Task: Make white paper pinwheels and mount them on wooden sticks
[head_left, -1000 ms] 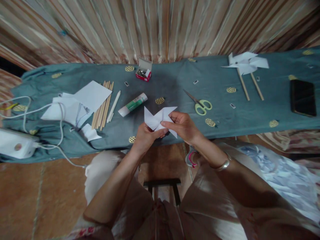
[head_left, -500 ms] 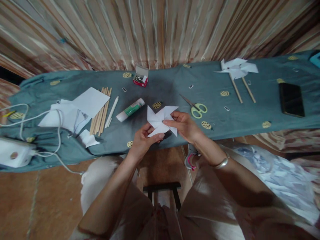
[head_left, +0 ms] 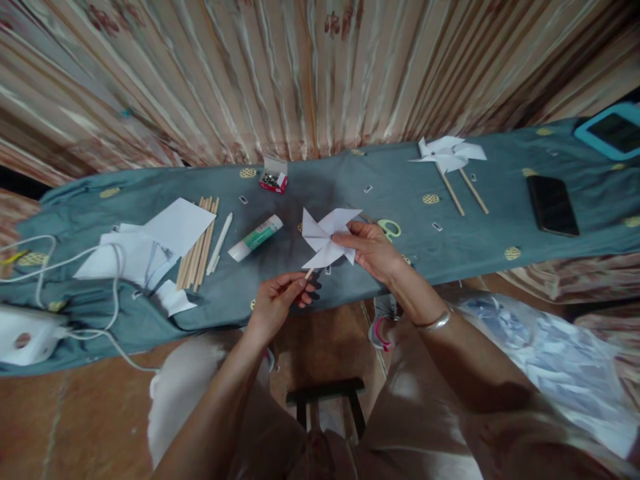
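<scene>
A white paper pinwheel [head_left: 319, 235] is held up over the near edge of the cloth. My right hand [head_left: 376, 252] pinches it, thumb on its middle, with the other fingers partly hidden behind the blades. Below the lower blade, my left hand [head_left: 281, 299] grips a thin wooden stick [head_left: 309, 274]; most of that stick is hidden by paper and fingers. Green-handled scissors [head_left: 389, 230] lie just beyond my right hand, their blades mostly covered. A glue stick [head_left: 256, 238] with a green label lies left of the pinwheel.
To the left are wooden sticks [head_left: 199, 243], a white pen [head_left: 220, 244], paper sheets [head_left: 175, 227] and a white box with cables [head_left: 30, 333]. A red box of pins [head_left: 273, 181] stands farther back. Rightward lie finished pinwheels [head_left: 450, 153], a phone [head_left: 553, 205] and a blue-framed device [head_left: 595, 133].
My left hand has moved from the pinwheel's lower blade down to the stick, which now shows. My right thumb has shifted onto the pinwheel's middle. The camera view has turned slightly.
</scene>
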### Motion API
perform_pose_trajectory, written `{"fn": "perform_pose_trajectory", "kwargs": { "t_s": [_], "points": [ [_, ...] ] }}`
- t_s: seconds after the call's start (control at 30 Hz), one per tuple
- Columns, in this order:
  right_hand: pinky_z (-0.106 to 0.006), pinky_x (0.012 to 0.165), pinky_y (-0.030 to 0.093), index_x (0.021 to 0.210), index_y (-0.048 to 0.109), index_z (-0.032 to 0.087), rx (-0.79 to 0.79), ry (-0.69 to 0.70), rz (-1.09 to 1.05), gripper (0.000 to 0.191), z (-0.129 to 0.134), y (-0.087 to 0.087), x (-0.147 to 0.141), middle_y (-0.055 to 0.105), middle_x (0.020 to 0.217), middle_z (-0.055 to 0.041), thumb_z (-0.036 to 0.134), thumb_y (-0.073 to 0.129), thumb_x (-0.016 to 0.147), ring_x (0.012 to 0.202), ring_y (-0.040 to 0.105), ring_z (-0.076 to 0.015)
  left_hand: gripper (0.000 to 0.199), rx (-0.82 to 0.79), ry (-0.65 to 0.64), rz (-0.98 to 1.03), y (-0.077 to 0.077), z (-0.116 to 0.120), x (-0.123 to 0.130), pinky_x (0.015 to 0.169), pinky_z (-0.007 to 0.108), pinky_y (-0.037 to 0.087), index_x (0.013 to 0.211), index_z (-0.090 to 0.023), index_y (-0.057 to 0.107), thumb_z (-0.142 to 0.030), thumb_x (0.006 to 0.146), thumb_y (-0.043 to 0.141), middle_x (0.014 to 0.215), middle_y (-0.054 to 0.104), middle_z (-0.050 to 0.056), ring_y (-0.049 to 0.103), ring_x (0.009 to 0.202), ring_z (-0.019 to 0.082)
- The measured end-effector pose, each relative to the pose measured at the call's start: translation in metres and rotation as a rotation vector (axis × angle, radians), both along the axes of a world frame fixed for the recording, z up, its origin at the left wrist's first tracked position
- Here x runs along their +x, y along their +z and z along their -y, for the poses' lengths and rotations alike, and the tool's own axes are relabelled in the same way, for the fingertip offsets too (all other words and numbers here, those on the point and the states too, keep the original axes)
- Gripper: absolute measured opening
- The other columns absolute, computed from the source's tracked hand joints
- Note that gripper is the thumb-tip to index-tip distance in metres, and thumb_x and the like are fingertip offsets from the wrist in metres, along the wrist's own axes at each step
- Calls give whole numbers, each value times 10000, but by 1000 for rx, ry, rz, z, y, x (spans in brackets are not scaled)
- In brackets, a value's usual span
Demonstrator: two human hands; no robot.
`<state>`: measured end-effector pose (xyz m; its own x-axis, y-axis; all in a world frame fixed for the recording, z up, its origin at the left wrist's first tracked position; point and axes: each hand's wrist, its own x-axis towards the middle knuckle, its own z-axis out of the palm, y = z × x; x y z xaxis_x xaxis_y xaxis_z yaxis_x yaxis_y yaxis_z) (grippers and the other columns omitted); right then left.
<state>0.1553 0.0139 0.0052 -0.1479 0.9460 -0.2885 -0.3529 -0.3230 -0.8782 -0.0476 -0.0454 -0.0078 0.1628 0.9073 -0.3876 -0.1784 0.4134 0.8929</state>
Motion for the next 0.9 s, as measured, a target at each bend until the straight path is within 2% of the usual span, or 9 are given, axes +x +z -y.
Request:
{"fn": "perform_pose_trajectory", "kwargs": {
  "t_s": [0.2,0.33,0.5,0.7,0.9],
  "points": [
    [-243,656,560,795,754,203,21,-5,-33,371,-4,5,2,770,811,2,372,947,527,700,670,-122,401,-20,82,62,4,-2,7,487,203,452,789,-134,758,-427,569,921,651,730,29,595,498,89],
    [-253,683,577,819,747,213,38,6,-66,397,-8,9,8,776,842,1,446,937,559,725,680,-125,402,-33,81,115,11,-10,14,479,197,442,769,-132,754,-409,540,934,633,719,26,586,487,83],
    [-236,654,576,728,728,224,-7,-98,-147,429,-18,11,14,749,779,38,471,967,471,687,653,-105,409,-67,53,148,18,-28,23,530,200,483,780,-121,762,-377,521,948,673,733,42,628,538,93],
    [-233,648,557,696,725,226,22,-197,-105,356,-27,11,20,747,741,39,431,952,516,675,650,-107,485,-89,88,157,13,-43,35,591,202,504,772,-144,790,-424,426,983,784,770,51,646,627,96],
    [-230,644,577,698,721,225,14,-259,-119,304,-33,7,21,705,654,59,373,949,561,596,618,-88,466,-73,106,89,10,-45,28,636,223,467,734,-179,811,-482,426,985,771,779,42,610,645,102]
  ]
}}
